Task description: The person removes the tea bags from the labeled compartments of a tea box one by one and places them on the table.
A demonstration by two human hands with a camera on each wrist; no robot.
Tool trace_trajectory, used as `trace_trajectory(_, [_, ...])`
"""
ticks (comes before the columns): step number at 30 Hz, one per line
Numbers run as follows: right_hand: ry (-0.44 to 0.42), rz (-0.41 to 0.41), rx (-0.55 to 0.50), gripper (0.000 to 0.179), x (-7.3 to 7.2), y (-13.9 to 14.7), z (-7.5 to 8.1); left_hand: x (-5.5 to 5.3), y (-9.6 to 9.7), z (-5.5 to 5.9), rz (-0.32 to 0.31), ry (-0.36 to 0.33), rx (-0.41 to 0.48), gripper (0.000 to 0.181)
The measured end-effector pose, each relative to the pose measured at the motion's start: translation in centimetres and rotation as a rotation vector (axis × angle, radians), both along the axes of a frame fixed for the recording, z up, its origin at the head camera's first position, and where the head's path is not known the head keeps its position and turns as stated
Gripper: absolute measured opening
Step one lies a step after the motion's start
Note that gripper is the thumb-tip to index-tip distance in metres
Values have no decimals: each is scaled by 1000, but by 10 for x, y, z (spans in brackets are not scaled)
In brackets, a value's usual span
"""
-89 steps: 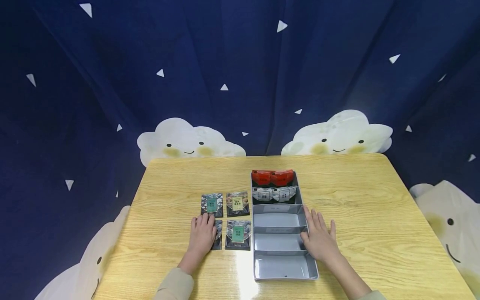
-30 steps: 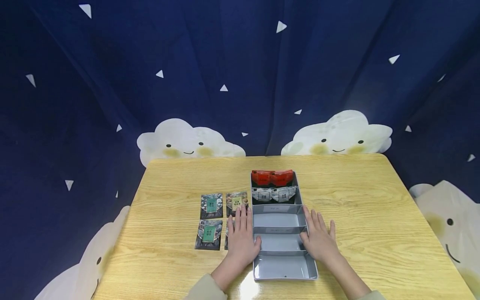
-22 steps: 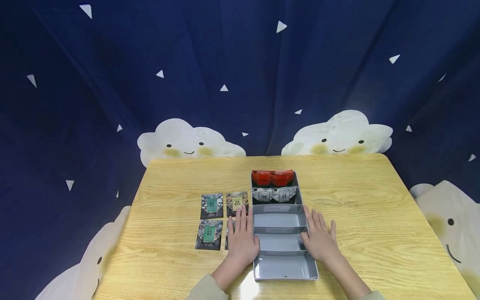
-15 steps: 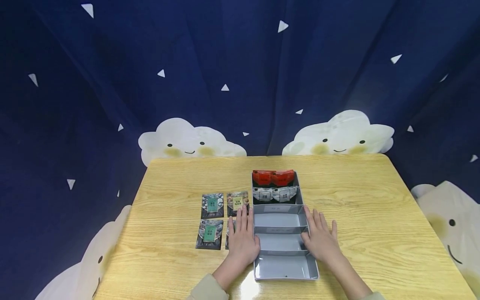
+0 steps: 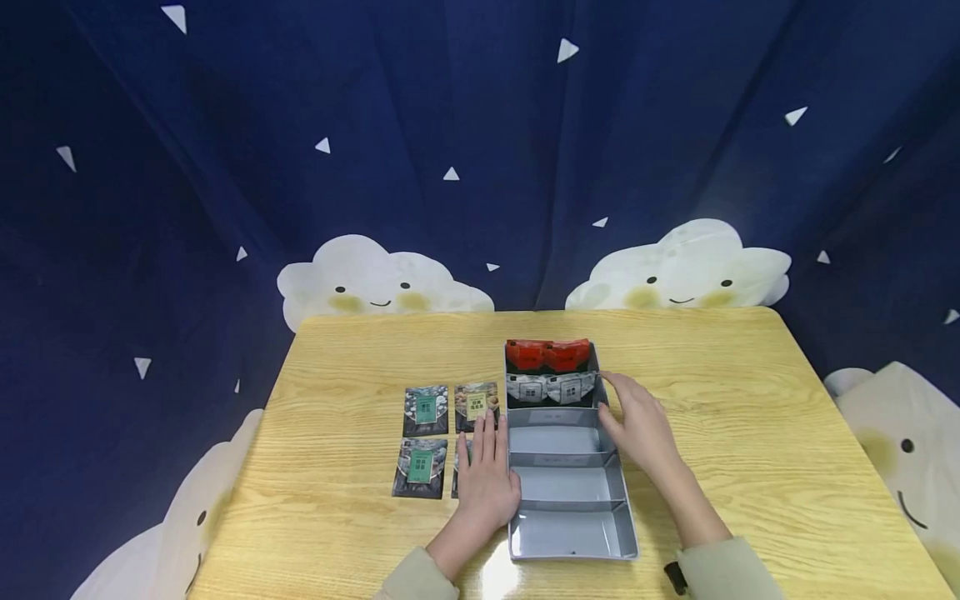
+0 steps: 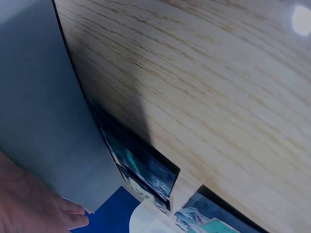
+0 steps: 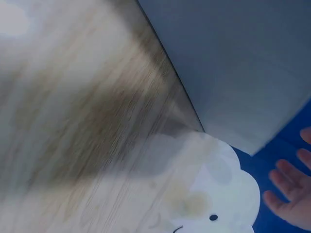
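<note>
In the head view, a grey divided box (image 5: 566, 535) stands on the table, its far slot holding two red sachets (image 5: 547, 356) and the slot before it two silver sachets (image 5: 551, 388). My left hand (image 5: 487, 487) lies along the box's left wall with straight fingers, holding nothing. It covers most of one dark sachet. My right hand (image 5: 641, 429) is at the right wall, fingertips at the rim beside the silver sachets and thumb at the rim closer to me. Loosely spread fingers (image 7: 289, 179) show in the right wrist view, with nothing in them.
Left of the box lie a teal-labelled sachet (image 5: 426, 411), a yellow-labelled sachet (image 5: 476, 402) and a green-labelled sachet (image 5: 420, 468) on the wooden table (image 5: 345, 433). A dark blue curtain (image 5: 525, 150) with white clouds hangs behind.
My left hand has left the green-labelled sachet and moved right to the box's left wall. Just now my right hand has slid away from me along the right wall, towards the silver sachets.
</note>
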State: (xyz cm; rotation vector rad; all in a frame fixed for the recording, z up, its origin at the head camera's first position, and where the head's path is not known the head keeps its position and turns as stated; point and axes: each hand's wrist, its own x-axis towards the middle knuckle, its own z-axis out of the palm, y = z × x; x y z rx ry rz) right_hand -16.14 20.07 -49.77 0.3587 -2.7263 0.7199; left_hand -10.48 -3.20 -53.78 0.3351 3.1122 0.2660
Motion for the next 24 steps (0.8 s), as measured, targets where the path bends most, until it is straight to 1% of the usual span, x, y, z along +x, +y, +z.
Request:
trace_trajectory(3, [52, 26, 21, 41, -15, -7, -5, 0, -1, 0, 1, -6, 13, 69])
trace_trajectory(7, [112, 68, 97, 34, -32, -15, -13, 0, -1, 0, 4, -20, 4, 70])
trace_trajectory(11, [125, 101, 170, 31, -44, -18, -23, -1, -1, 0, 4, -26, -3, 70])
trace_trajectory(14, [117, 122, 206, 30, -51, -19, -28, -1, -1, -1, 2, -24, -7, 69])
trace_trajectory(18, [126, 149, 225, 26, -57, -21, -33, -2, 0, -2, 5, -18, -9, 69])
trace_trajectory(24, [142, 184, 244, 21, -59, -22, -35, -1, 0, -2, 7, -18, -10, 69])
